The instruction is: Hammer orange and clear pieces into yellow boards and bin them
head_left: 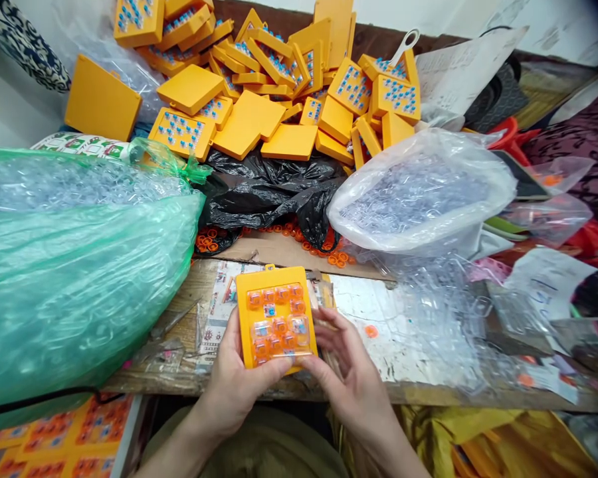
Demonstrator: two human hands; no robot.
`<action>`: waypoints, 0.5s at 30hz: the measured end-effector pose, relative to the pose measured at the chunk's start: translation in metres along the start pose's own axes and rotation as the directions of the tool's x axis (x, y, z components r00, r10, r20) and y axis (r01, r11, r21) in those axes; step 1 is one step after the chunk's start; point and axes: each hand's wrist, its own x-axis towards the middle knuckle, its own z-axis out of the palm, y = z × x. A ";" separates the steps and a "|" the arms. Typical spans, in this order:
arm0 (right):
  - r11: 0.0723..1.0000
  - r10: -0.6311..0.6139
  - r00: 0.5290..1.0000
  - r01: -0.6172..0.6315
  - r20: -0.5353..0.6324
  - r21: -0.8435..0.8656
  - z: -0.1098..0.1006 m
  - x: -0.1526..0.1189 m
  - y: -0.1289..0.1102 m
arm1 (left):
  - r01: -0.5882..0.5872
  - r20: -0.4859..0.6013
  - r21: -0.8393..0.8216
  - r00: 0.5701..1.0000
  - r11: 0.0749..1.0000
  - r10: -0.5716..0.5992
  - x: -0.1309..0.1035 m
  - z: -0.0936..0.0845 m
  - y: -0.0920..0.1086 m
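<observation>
A yellow square case is held upright above the table's front edge, its face towards me. Orange rings and clear plastic pieces sit in its recessed face, with a little blue showing between them. My left hand wraps the case's lower left corner, thumb along the bottom edge. My right hand is at the lower right, its thumb pressing on a clear piece at the bottom of the face, its other fingers spread beside and behind the case.
Yellow cases with blue parts pile up at the back. A green bag bulges at left; a white bag of clear pieces stands right. Loose clear pieces and orange rings lie about. Filled cases are below left.
</observation>
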 end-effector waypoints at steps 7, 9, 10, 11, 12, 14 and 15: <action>0.913 0.255 0.960 -0.279 0.119 0.298 0.015 -0.008 0.014 | -0.003 -0.027 0.033 1.000 0.999 0.004 0.000 -0.001 -0.012; 0.934 0.259 0.960 -0.277 0.105 0.226 0.005 -0.006 0.017 | 0.021 -0.022 0.022 1.000 1.000 -0.020 0.000 -0.002 -0.013; 0.957 0.244 0.966 -0.254 0.084 0.139 -0.006 -0.002 0.018 | 0.043 -0.015 0.005 0.999 0.999 -0.043 0.000 -0.002 -0.012; 0.975 0.221 0.974 -0.221 0.047 0.006 -0.021 0.006 0.019 | 0.066 -0.007 -0.014 0.998 0.998 -0.066 0.000 -0.003 -0.011; 0.969 0.156 0.988 -0.156 -0.014 -0.189 -0.038 0.015 0.019 | 0.088 0.002 -0.029 0.996 0.996 -0.088 -0.001 -0.003 -0.010; 0.719 -0.045 0.978 -0.110 -0.203 -0.686 -0.074 0.038 0.021 | 0.127 0.021 -0.051 0.992 0.991 -0.126 -0.001 -0.003 -0.008; 0.460 -0.119 0.964 -0.158 -0.238 -0.874 -0.091 0.050 0.022 | 0.142 0.029 -0.057 0.990 0.988 -0.140 -0.001 -0.003 -0.008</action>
